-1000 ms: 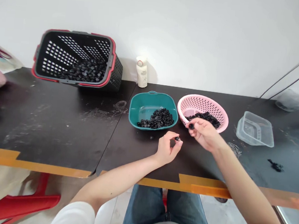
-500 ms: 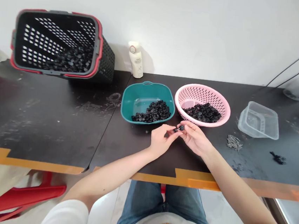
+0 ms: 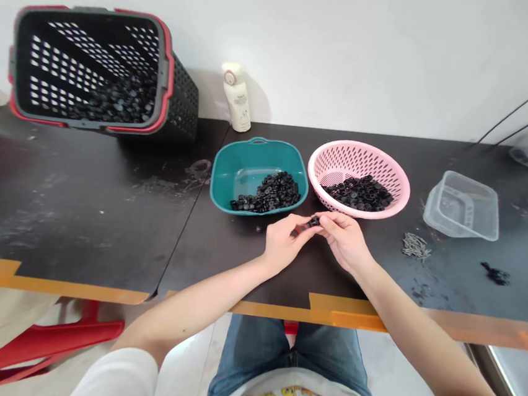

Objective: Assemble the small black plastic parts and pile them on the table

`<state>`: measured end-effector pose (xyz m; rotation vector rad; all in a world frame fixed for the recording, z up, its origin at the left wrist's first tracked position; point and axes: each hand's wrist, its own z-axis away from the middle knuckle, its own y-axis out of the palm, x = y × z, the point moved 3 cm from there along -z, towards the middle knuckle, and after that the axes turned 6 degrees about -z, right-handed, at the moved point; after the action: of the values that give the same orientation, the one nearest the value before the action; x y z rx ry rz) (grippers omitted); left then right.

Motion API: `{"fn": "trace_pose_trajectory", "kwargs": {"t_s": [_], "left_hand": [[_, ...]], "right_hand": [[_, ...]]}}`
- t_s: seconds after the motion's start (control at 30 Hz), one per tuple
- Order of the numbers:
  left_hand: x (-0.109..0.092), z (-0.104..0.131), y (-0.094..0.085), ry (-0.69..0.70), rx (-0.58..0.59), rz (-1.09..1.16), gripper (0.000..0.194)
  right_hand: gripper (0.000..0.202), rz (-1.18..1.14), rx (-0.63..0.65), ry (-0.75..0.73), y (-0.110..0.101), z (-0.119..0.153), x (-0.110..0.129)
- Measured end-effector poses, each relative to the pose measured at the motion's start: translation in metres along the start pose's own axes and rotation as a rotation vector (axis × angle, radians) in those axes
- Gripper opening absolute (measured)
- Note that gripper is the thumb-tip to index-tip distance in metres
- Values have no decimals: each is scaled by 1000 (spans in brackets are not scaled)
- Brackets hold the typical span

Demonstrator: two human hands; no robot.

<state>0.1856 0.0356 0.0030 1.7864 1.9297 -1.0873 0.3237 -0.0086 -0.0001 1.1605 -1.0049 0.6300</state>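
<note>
Small black round parts [image 3: 314, 221] are pinched between the fingertips of my left hand [image 3: 283, 242] and my right hand [image 3: 344, 240], which meet just in front of the bins. Fingers cover much of these pieces, so their exact shape is hard to make out. Behind my left hand stands a teal bin [image 3: 230, 165] with a heap of black ring-like pieces [image 3: 276, 190]. Past my right hand sits a pink perforated basket [image 3: 338, 152] holding similar black pieces [image 3: 362, 192].
A dark crate with a red rim [image 3: 165, 89] holds many black parts at back left, beside a white bottle [image 3: 239, 102]. To the right lie a clear plastic container [image 3: 463, 208], a pile of grey pins [image 3: 415, 246] and a black cluster [image 3: 496, 274]. Orange tape [image 3: 355, 316] edges the table.
The black parts, which showed a small gap with a thin piece between them, now sit close together between my fingertips. The view has shifted slightly.
</note>
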Motion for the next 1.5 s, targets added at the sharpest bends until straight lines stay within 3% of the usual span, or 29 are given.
{"fn": "trace_pose_trajectory", "kwargs": {"t_s": [0.7, 1.13, 1.3, 1.5], "left_hand": [[0, -1, -4, 30, -50, -4, 22], [2, -3, -3, 48, -3, -130, 20], [3, -4, -4, 38, 28, -167, 18], [3, -2, -2, 61, 45, -203, 25]], "right_hand": [[18, 38, 64, -41, 2, 4, 5], [19, 285, 173, -220, -1, 1, 14], [35, 306, 168, -140, 4, 6, 13], [29, 294, 128, -77, 6, 7, 9]]}}
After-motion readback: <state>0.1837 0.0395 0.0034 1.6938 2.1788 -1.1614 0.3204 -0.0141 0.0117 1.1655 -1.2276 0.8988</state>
